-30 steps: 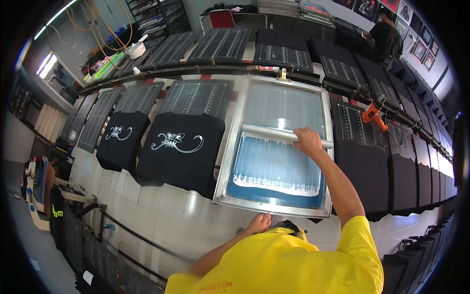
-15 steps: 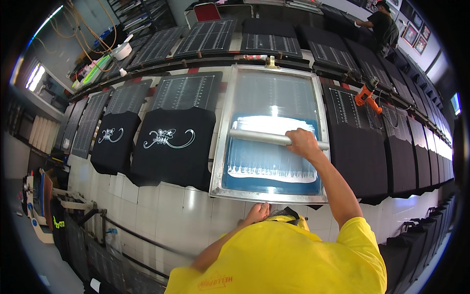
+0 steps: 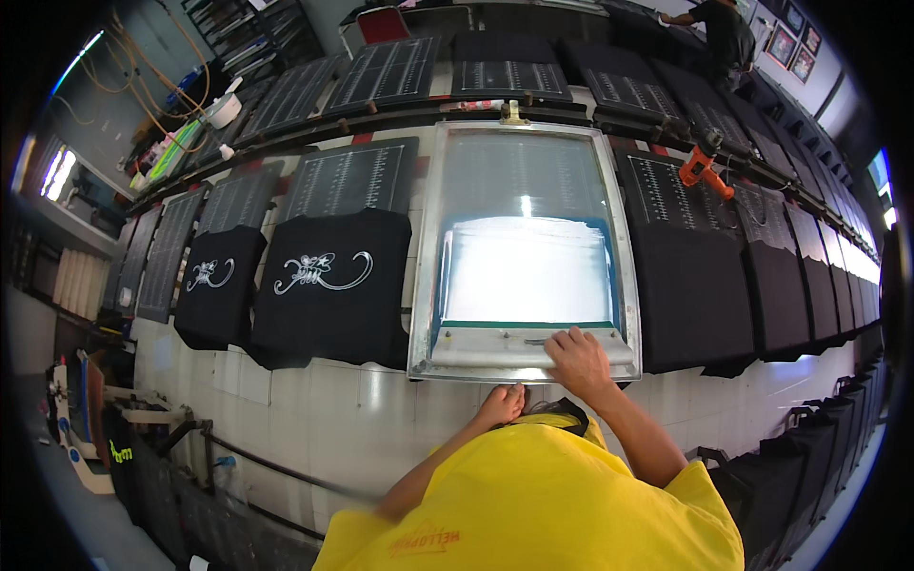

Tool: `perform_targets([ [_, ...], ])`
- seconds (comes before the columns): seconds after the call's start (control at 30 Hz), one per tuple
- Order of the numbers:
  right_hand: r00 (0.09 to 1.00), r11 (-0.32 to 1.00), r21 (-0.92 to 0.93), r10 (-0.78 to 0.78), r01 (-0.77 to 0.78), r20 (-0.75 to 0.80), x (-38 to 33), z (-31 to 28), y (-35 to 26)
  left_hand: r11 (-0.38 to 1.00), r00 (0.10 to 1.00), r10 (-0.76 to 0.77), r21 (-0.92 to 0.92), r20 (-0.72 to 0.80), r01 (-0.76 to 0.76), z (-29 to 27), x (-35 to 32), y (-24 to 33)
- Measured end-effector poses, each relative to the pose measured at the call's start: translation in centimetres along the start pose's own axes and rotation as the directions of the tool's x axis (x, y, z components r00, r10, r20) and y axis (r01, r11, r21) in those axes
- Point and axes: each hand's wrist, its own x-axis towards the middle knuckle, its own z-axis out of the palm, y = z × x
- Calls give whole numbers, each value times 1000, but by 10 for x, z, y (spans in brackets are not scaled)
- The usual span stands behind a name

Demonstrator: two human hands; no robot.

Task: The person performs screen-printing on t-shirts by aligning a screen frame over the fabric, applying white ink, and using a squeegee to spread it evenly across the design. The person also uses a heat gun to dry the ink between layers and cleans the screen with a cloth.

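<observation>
Presently: metal screen frame (image 3: 620, 247) ahead of left hand (image 3: 501, 403), beneath right hand (image 3: 578, 364)

A black garment (image 3: 328, 324) with a pale scroll print lies beyond and left of the left hand. White ink (image 3: 526, 271) covers the mesh ahead of both hands. The squeegee (image 3: 490, 344) spans the near end, gripped by the right hand's bent fingers. The left hand is curled; whether it pinches the near edge cannot be told.

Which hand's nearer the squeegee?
Right. The right hand grips the squeegee right of its middle; the left hand is off it, just below the near edge of the screen frame in the picture.
</observation>
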Motion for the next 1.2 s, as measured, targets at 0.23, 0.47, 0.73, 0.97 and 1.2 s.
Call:
perform_targets([
  [0.23, 992, 996, 0, 85, -85, 98, -24, 15, -19, 990, 1000, -4, 137, -21, 7, 0, -6, 9],
  [0.47, 996, 995, 43, 84, -85, 34, -25, 12, -26, 979, 999, 8, 204, -41, 1, 1, -11, 16],
  [0.73, 913, 931, 285, 306, -228, -269, -39, -4, 18, 745, 999, -43, 666, -15, 42, -6, -51, 69],
  [0.97, 639, 674, 311, 737, -670, -220, -89, 26, 97, 923, 824, 356, 300, -441, -239, -84, -96, 146],
  [1.2, 505, 455, 656, 854, -602, -128, -98, 59, 120, 246, 548, 771, 945, -325, 215, -151, -53, 123],
])
